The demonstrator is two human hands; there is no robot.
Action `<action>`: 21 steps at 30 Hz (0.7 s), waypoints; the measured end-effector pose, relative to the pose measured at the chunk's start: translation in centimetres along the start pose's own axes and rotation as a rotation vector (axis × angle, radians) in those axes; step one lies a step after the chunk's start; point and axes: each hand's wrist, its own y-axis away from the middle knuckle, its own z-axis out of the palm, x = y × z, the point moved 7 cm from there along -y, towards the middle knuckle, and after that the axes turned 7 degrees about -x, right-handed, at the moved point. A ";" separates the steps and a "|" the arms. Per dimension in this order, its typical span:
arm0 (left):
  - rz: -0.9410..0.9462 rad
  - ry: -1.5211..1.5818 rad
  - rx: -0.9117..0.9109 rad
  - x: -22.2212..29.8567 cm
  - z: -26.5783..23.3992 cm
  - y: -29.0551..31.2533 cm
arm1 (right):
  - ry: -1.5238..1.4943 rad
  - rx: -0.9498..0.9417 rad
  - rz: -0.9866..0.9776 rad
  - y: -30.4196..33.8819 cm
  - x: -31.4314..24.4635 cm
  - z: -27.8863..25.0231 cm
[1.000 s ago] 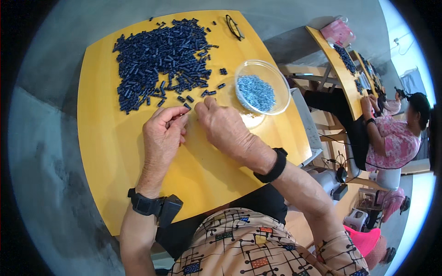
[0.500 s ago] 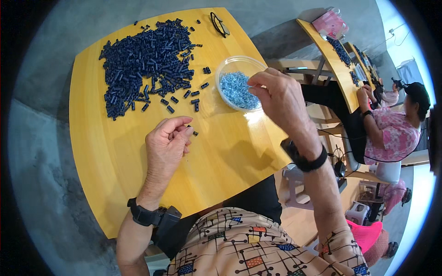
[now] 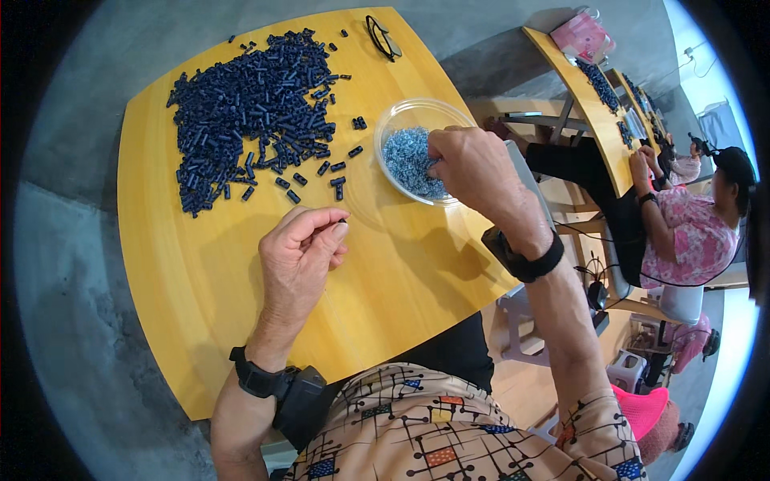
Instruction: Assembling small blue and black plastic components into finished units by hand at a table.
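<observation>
My left hand (image 3: 301, 250) is over the middle of the table, thumb and index finger pinching a small dark cylindrical piece (image 3: 343, 220). Only the tip of that piece shows between the fingertips. At the right, a round clear plastic tub (image 3: 383, 178) holds many small, shiny light-blue pieces (image 3: 407, 160). My right hand (image 3: 475, 167) reaches over the tub's right rim with its fingers curled down at these pieces. What its fingertips grip, if anything, is hidden. A large heap of short dark-blue cylindrical pieces (image 3: 249, 112) covers the far left of the table, with several loose ones near the tub.
Black-framed glasses (image 3: 383, 38) lie at the far edge of the yellow wooden table (image 3: 241, 321). To the right, a person in a pink patterned top (image 3: 690, 232) sits at another table (image 3: 573, 96) with more dark pieces. A pale stool (image 3: 521, 325) stands beside my table.
My right hand has lowered from above the tub into its light-blue pieces. My left hand has shifted slightly right, the dark piece still pinched.
</observation>
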 end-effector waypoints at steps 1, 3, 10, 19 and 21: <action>0.000 0.002 -0.001 0.0 0.0 0.0 | -0.010 0.013 0.011 0.1 0.1 -0.1; 0.096 -0.056 -0.036 0.8 0.1 -0.1 | -0.018 -0.010 0.023 0.1 0.0 -0.1; 0.091 0.001 -0.005 0.8 -0.2 0.0 | -0.231 0.042 0.006 -0.3 0.5 -0.5; 0.110 0.001 -0.027 0.6 -0.3 -0.2 | -0.030 0.105 -0.034 -2.6 -2.3 0.9; 0.115 -0.036 -0.042 0.8 -0.1 -0.2 | -0.018 0.097 -0.034 -2.7 -2.3 1.1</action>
